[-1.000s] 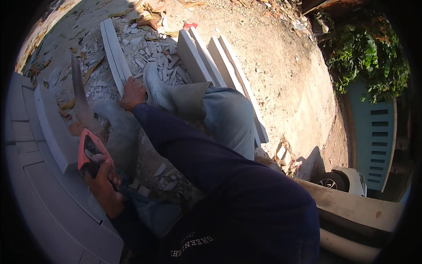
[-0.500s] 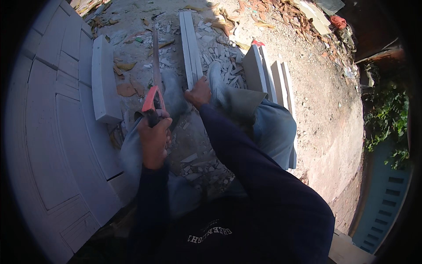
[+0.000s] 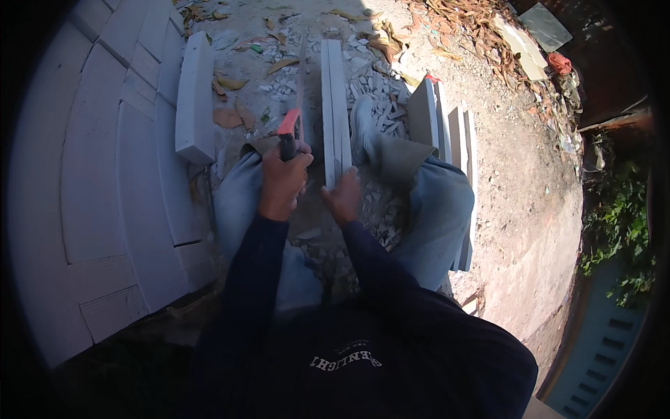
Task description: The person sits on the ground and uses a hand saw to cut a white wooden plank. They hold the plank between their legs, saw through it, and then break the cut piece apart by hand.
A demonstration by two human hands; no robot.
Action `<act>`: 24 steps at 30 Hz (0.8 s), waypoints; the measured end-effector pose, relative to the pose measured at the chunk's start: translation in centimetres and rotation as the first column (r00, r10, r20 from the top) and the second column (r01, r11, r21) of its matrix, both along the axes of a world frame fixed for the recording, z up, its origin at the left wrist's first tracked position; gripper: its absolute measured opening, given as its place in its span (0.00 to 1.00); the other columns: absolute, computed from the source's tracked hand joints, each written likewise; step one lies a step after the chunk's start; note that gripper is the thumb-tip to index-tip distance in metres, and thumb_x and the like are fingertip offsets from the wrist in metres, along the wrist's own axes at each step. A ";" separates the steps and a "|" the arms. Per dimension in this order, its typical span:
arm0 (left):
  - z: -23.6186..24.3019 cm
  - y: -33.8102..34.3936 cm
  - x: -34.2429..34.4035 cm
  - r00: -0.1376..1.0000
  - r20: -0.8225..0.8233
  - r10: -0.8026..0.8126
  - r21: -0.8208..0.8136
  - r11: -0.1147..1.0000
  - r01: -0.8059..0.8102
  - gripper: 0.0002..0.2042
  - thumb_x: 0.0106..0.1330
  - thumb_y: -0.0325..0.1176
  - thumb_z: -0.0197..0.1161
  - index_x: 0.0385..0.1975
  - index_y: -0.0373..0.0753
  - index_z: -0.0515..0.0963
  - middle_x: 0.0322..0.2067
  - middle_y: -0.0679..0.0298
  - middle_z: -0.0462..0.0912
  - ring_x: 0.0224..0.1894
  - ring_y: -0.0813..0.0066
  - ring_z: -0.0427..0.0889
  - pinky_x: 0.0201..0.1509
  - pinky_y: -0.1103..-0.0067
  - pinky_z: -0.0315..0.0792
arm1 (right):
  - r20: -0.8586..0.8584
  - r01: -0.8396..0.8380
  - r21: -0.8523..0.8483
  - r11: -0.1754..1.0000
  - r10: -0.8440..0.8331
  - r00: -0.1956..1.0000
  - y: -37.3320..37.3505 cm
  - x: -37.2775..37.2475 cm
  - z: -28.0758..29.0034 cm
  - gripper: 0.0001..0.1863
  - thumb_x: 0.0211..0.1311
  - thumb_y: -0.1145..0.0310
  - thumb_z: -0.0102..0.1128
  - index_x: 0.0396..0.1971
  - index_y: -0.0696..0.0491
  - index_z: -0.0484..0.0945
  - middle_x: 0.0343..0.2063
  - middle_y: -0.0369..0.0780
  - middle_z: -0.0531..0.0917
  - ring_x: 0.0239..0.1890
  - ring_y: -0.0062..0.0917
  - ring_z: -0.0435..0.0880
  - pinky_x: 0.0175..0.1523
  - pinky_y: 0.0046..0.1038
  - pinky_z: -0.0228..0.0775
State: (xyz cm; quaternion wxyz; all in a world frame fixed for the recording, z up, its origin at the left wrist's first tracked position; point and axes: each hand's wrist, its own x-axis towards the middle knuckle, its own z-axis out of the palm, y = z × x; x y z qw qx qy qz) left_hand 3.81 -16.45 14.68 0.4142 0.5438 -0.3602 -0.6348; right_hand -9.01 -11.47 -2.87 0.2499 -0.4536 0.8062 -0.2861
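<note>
My left hand point(image 3: 285, 183) is wrapped round the black and red handle of a handsaw point(image 3: 292, 122), whose long thin blade points away from me. Beside the blade, to its right, is a long pale block point(image 3: 332, 105) with a lengthwise line splitting it into narrow strips. The near end of that block is in my right hand point(image 3: 343, 197), fingers closed over it. Saw and block are apart. My shoe point(image 3: 363, 126) is just right of the block.
A stack of large pale blocks point(image 3: 91, 181) rises at the left, with a single block point(image 3: 195, 98) standing beside it. Several upright slabs point(image 3: 426, 115) stand right of my leg. Broken chips point(image 3: 384, 105) and dry leaves point(image 3: 384, 45) litter the ground. Green plants point(image 3: 618, 202) grow at the far right.
The handsaw and my left hand have shifted right in the picture. The block's near end is now lower and closer to me, with my right hand still on it. The view has moved slightly.
</note>
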 end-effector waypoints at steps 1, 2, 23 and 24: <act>0.0 0.2 -0.2 1.000 -0.002 -0.009 -0.004 1.000 0.009 0.04 0.60 0.23 0.63 0.33 0.38 0.78 0.14 0.72 0.70 0.10 0.83 0.68 0.13 0.81 0.60 | -0.037 -0.008 -0.024 1.000 0.007 0.999 1.1 0.2 -0.5 0.50 0.45 0.62 0.75 0.66 0.68 0.58 0.52 0.60 0.77 0.55 0.54 0.79 0.59 0.47 0.72; -0.2 0.4 -0.5 1.000 0.004 -0.011 -0.015 1.000 0.011 0.04 0.60 0.23 0.63 0.33 0.37 0.78 0.15 0.72 0.70 0.11 0.83 0.68 0.12 0.81 0.60 | -0.075 -0.013 -0.052 0.999 0.009 0.997 2.0 0.3 -0.7 0.50 0.47 0.63 0.75 0.66 0.69 0.58 0.54 0.59 0.76 0.55 0.54 0.79 0.59 0.46 0.72; -1.6 6.8 -1.9 0.996 0.059 -0.059 -0.090 0.994 0.064 0.05 0.61 0.23 0.63 0.36 0.38 0.78 0.16 0.70 0.72 0.11 0.82 0.69 0.11 0.80 0.61 | 0.039 -0.014 0.046 0.999 0.012 0.999 5.2 0.1 -0.4 0.47 0.44 0.58 0.79 0.59 0.64 0.60 0.52 0.58 0.76 0.51 0.55 0.80 0.55 0.48 0.74; -1.7 6.8 -1.6 0.996 0.062 -0.070 -0.086 0.993 0.076 0.05 0.62 0.24 0.63 0.36 0.38 0.78 0.17 0.70 0.72 0.11 0.82 0.69 0.12 0.80 0.61 | 0.029 -0.014 0.072 0.997 0.012 1.000 5.8 0.4 -0.6 0.49 0.44 0.57 0.79 0.60 0.64 0.59 0.52 0.58 0.75 0.51 0.55 0.80 0.55 0.48 0.74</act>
